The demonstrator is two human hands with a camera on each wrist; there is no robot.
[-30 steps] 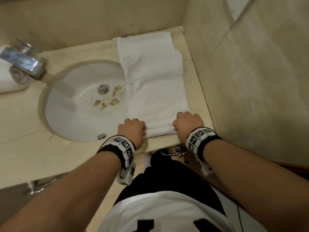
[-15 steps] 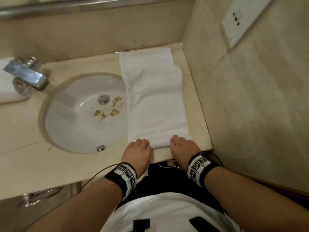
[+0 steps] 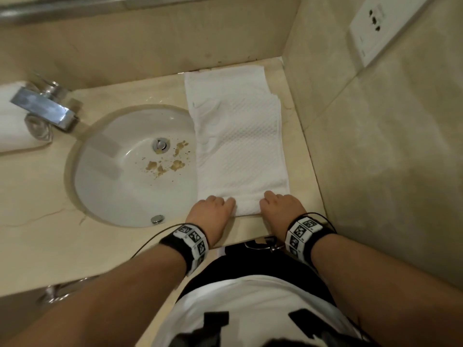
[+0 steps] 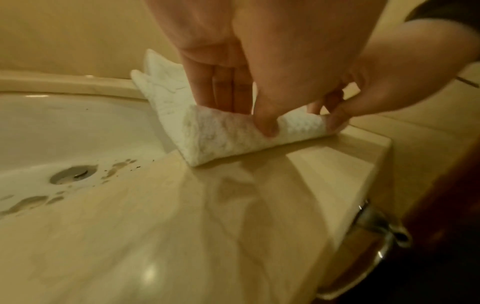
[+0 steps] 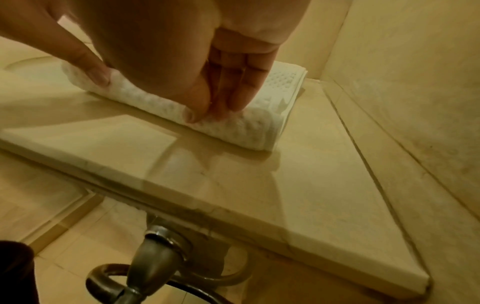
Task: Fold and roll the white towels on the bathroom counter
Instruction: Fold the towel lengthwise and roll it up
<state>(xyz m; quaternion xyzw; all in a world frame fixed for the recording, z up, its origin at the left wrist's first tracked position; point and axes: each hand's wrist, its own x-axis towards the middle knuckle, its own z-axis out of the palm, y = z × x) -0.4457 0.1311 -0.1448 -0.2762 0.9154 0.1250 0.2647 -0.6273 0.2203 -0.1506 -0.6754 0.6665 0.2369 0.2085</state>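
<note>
A white towel (image 3: 240, 146), folded into a long strip, lies on the counter (image 3: 37, 221) to the right of the sink and reaches the back wall. Its near end is turned over into a small roll (image 4: 221, 133) by the counter's front edge. My left hand (image 3: 213, 209) pinches the roll's left part, fingers on top and thumb against the near side (image 4: 246, 117). My right hand (image 3: 280, 206) pinches the right part the same way (image 5: 207, 111). The rest of the strip lies flat.
The white sink (image 3: 125, 171) with brown specks lies just left of the towel, under a chrome faucet (image 3: 42, 108). Another white towel (image 3: 10, 121) sits at the far left. A tiled wall (image 3: 375, 159) with an outlet (image 3: 375, 26) hems in the right. A metal ring (image 5: 155, 277) hangs under the counter edge.
My fingers, curled tight over the roll a second ago, now stretch forward over it. The head view has tilted up, and the roll is still at the near end.
</note>
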